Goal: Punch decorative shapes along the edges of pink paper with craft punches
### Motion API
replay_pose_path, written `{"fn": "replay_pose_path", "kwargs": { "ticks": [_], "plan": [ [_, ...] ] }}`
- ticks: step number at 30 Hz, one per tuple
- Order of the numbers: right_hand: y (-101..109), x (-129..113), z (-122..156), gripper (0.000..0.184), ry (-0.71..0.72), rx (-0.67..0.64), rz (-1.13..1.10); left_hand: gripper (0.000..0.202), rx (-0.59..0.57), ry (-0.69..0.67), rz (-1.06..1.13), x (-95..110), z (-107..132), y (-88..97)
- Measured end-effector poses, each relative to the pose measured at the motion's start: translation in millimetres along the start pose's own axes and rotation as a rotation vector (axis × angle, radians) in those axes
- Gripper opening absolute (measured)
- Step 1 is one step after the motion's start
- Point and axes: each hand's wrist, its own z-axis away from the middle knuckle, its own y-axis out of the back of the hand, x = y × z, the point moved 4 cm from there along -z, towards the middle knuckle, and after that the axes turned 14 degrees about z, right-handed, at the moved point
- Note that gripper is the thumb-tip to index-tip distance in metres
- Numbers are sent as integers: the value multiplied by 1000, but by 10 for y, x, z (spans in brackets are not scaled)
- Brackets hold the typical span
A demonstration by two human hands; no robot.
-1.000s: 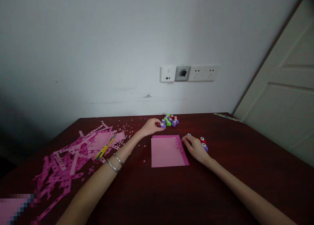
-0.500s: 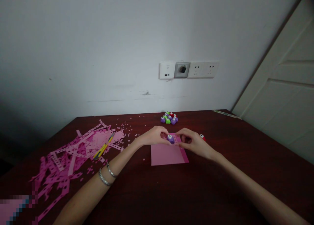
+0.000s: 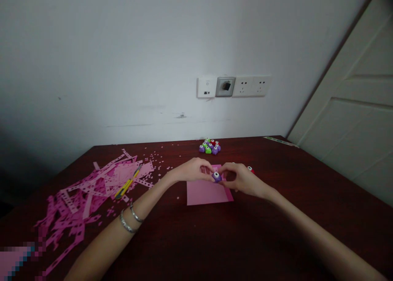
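Observation:
A small purple craft punch (image 3: 217, 177) with a white round button is pinched from both sides over the upper part of a pink paper sheet (image 3: 208, 193). My left hand (image 3: 193, 169) grips it from the left with thumb and forefinger. From the right, my right hand (image 3: 245, 178) closes its thumb and forefinger on the same punch. Whether the paper's edge sits in the punch's slot cannot be made out. A darker pink strip shows along the sheet's right side. Partly hidden behind my right hand is a red punch (image 3: 251, 169).
Several purple, green and red punches (image 3: 210, 146) cluster near the wall. Cut pink paper strips (image 3: 89, 195) pile up at the left, a yellow utility knife (image 3: 126, 186) on them. Tiny punched bits are scattered beside the pile. A pale strip (image 3: 281, 141) lies at the back right.
The purple punch has moved slightly right along the paper, with both hands still on it. The whole view has shifted a little.

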Motion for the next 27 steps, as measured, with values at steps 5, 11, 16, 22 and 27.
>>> {"fn": "replay_pose_path", "kwargs": {
  "ticks": [5, 11, 16, 22, 27],
  "plan": [
    [131, 301, -3, 26, -152, -60, -69, 16, 66, 171, -207, -451, 69, 301],
    [227, 581, 12, 20, -217, -126, -139, 23, 66, 301, -289, -900, 138, 361],
    [151, 640, 27, 19, -265, -200, -188, 29, 76, 300, -307, -927, 118, 319],
    [74, 649, 32, 22, -309, -229, -163, 27, 87, 299, -205, -934, 95, 324],
    [52, 662, 28, 19, -309, -235, -152, 14, 89, 340, -49, -977, 91, 345]
  ]
}}
